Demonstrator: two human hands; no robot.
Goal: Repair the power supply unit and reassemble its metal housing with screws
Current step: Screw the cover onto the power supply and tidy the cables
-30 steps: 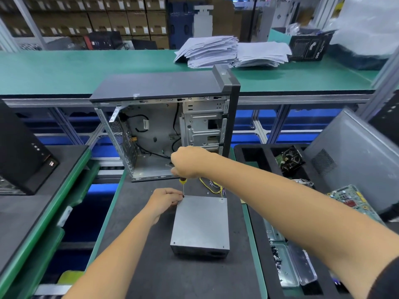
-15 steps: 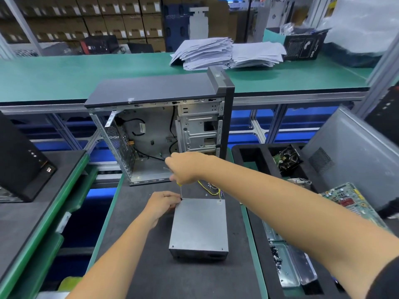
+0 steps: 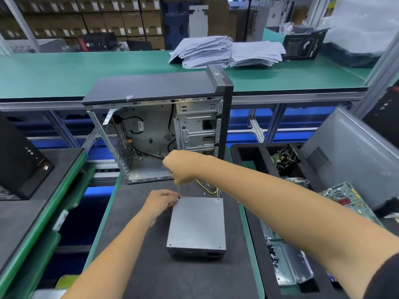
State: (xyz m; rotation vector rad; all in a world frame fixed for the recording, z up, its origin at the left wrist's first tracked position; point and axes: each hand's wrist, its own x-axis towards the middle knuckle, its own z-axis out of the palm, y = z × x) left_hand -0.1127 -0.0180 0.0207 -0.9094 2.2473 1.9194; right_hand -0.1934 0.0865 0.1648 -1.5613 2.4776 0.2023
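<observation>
A grey metal power supply unit (image 3: 197, 225) lies flat on the dark mat, its yellow wires (image 3: 208, 189) trailing off the far end. My right hand (image 3: 180, 167) grips a yellow-handled screwdriver (image 3: 178, 189) held upright, its tip at the unit's far left corner. My left hand (image 3: 160, 202) rests beside that corner, fingers pinched at a small dark screw (image 3: 179, 197) under the tip.
An open computer case (image 3: 159, 130) stands just behind the unit. To the right, a black foam tray (image 3: 250, 152) holds a fan, a circuit board (image 3: 343, 197), a grey side panel (image 3: 354, 156) and a clear box of screws (image 3: 287, 264). Another black case (image 3: 19, 160) sits at the left.
Both hands stay at the unit's far left corner with the screwdriver upright. Only the camera view has shifted slightly.
</observation>
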